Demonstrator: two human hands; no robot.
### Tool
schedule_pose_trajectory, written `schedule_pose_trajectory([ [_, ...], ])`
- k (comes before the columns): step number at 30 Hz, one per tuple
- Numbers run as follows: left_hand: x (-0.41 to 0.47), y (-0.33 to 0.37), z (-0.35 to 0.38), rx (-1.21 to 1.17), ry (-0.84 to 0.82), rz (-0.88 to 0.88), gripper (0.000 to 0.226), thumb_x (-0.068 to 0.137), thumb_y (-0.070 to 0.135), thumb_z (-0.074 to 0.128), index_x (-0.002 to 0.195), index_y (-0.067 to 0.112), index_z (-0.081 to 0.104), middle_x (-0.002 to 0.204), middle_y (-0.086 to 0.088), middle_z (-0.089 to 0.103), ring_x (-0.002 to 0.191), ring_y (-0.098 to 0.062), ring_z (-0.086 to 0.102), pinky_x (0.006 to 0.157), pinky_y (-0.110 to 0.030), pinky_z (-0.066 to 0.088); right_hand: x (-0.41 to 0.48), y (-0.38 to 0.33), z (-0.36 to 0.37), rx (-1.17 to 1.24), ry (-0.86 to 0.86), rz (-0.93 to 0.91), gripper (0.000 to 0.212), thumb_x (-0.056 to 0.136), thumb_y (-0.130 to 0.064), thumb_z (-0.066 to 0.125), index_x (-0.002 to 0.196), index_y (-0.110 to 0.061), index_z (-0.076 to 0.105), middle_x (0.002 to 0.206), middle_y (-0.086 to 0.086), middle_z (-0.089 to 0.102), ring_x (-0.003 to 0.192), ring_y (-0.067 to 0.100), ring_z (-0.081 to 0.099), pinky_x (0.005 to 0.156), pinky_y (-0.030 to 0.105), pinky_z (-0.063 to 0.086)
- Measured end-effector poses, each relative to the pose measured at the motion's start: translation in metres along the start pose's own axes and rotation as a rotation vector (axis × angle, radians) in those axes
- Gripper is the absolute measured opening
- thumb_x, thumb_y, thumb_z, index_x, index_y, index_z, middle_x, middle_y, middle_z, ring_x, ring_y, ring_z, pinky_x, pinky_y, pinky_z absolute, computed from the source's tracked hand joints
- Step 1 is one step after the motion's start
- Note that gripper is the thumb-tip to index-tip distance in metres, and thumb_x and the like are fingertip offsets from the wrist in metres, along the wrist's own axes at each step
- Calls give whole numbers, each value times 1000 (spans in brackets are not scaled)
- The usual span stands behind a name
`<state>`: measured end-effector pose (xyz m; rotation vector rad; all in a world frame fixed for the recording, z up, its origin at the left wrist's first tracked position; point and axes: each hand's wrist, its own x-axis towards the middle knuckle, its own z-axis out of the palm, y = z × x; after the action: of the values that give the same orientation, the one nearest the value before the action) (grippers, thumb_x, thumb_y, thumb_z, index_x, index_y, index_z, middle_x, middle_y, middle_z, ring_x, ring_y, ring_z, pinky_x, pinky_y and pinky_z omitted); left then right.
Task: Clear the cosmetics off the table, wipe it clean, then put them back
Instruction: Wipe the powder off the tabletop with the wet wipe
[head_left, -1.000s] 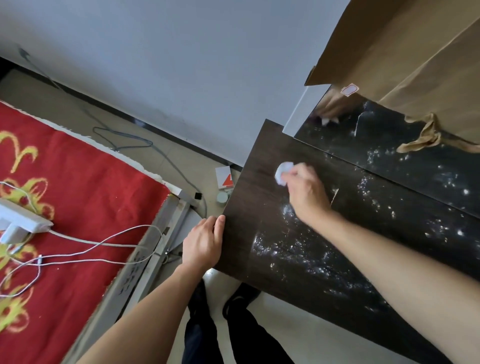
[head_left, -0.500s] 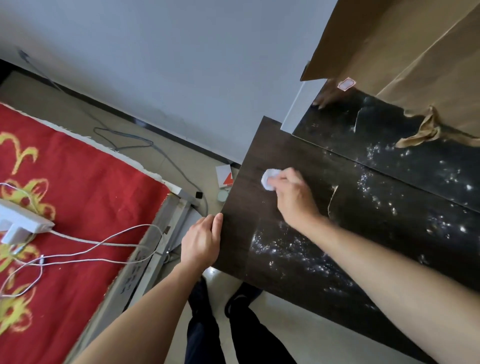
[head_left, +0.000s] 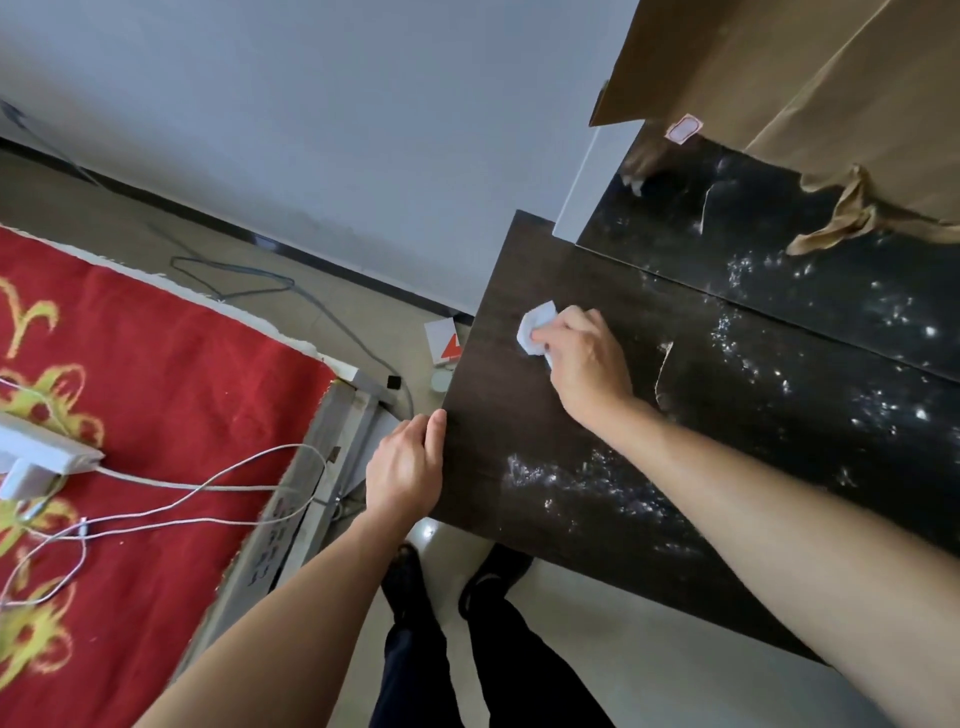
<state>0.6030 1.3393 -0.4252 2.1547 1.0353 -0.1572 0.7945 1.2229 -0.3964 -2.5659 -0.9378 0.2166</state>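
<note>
Right hand (head_left: 584, 364) curled, left hand (head_left: 405, 467) relaxed

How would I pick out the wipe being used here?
Find the dark wooden table. Near its far left corner, the right hand holds a crumpled white tissue against the top. It is the only solid white wad there; the rest is scattered pale specks.
</note>
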Motion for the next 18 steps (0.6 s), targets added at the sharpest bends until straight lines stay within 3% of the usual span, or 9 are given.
schedule_pose_trajectory([
  [3,-1,2,-1,-5,-13,-19,42,99,48,25,67,27,41,77,4,54,76,-17,47,68,-32,32,-86,-18,3,135,-192,-176,27,73,4,68,87,-19,71,85,-2,57,79,22,51,59,36,49],
  [6,-3,3,-2,0,-16,-23,42,99,47,25,67,25,42,78,5,52,79,-21,49,69,-32,32,-106,-17,-9,179,-349,-201,26,81,1,59,93,-17,73,90,3,59,85,23,53,71,34,49],
  [11,-2,3,-1,-7,-18,-1,46,100,47,24,82,16,54,91,0,60,82,-20,49,71,-32,33,-41,-8,-4,169,-95,83,26,83,3,55,91,-13,74,91,7,60,87,27,56,75,38,48],
  [14,-2,1,-1,-15,-16,0,47,99,47,23,81,15,53,93,-1,61,88,-23,52,71,-33,33,-75,-23,8,160,-97,11,26,81,5,58,91,-12,74,88,5,61,85,25,55,73,37,49],
  [18,0,-1,0,-15,-28,18,49,99,49,20,88,16,55,101,-5,63,95,-29,56,73,-36,38,-166,-45,12,180,-151,-120,22,77,1,66,88,-18,71,84,-3,59,76,16,50,63,24,44],
])
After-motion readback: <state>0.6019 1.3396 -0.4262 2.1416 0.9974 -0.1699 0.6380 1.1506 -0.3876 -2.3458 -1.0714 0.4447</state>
